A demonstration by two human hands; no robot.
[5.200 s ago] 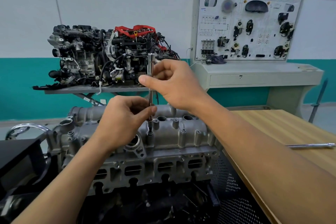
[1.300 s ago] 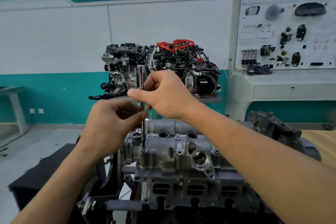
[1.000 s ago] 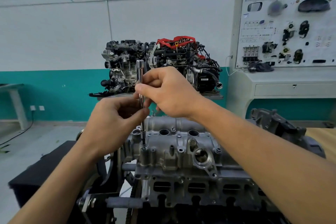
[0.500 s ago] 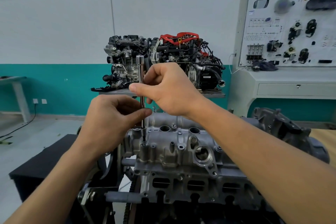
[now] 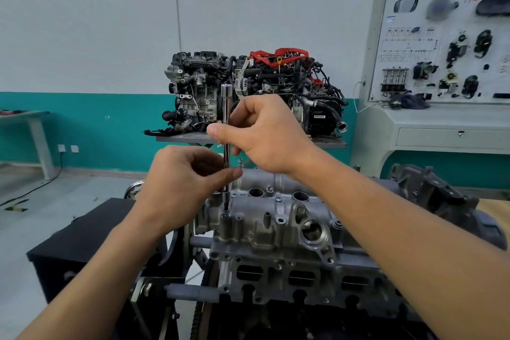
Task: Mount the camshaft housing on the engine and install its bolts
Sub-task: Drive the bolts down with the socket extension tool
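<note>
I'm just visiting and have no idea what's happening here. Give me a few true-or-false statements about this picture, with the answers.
1. Both the left hand and the right hand hold the chrome driver. True.
2. The chrome driver lies flat across the camshaft housing. False: it stands upright, tip down at the housing's left end.
3. The left hand grips higher than the right. False: the right hand is higher.
4. A second engine with red parts stands behind. True.
</note>
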